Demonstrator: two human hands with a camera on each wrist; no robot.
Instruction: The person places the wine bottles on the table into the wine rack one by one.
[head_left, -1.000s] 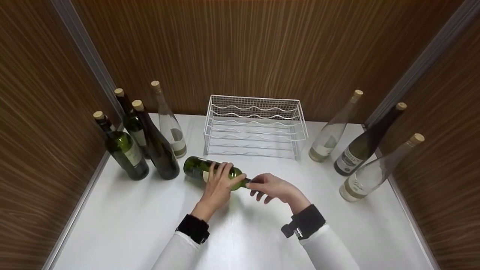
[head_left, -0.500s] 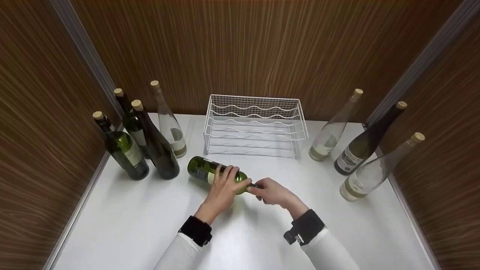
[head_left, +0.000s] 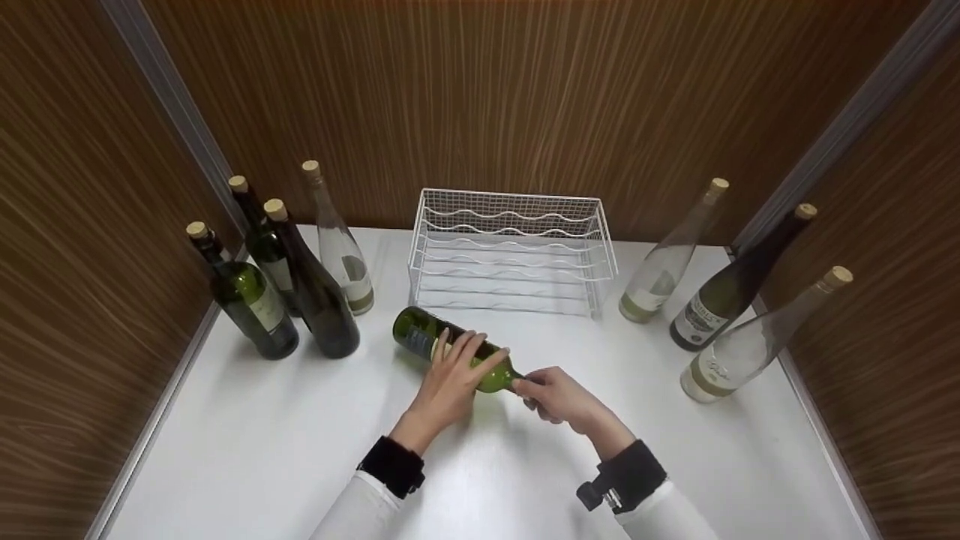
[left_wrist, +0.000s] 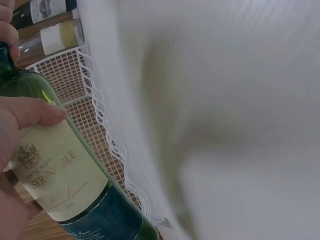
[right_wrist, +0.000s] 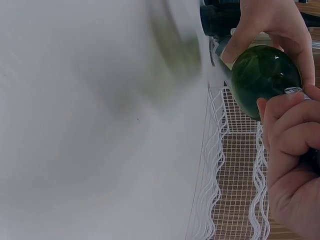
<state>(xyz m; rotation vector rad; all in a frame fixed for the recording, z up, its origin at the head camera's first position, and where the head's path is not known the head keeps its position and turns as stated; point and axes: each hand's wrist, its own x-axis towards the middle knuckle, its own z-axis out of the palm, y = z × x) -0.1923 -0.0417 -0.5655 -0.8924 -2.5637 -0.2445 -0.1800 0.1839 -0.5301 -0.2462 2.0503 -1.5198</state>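
A green wine bottle (head_left: 420, 330) lies tilted over the white table, its base to the left and its neck to the right. My left hand (head_left: 448, 382) grips its body from above, thumb near the shoulder. At the neck, my right hand (head_left: 559, 397) curls its fingers round the glass and hides the bottle's mouth. In the left wrist view the bottle (left_wrist: 75, 165) shows a cream label and a dark blue band below it. The right wrist view has the bottle's green shoulder (right_wrist: 265, 75) between both hands.
A white wire wine rack (head_left: 510, 247) with wavy bars stands behind the hands. Several corked bottles, among them a dark one (head_left: 319, 300), stand at the left. At the right are 3 more, including a clear bottle (head_left: 750, 352). Wood-grain panels (head_left: 480, 97) enclose the table (head_left: 262, 450).
The bottle has moved right and turned a little, its neck now pointing more toward me. Both hands moved right with it, and the right fingers closed more round the neck.
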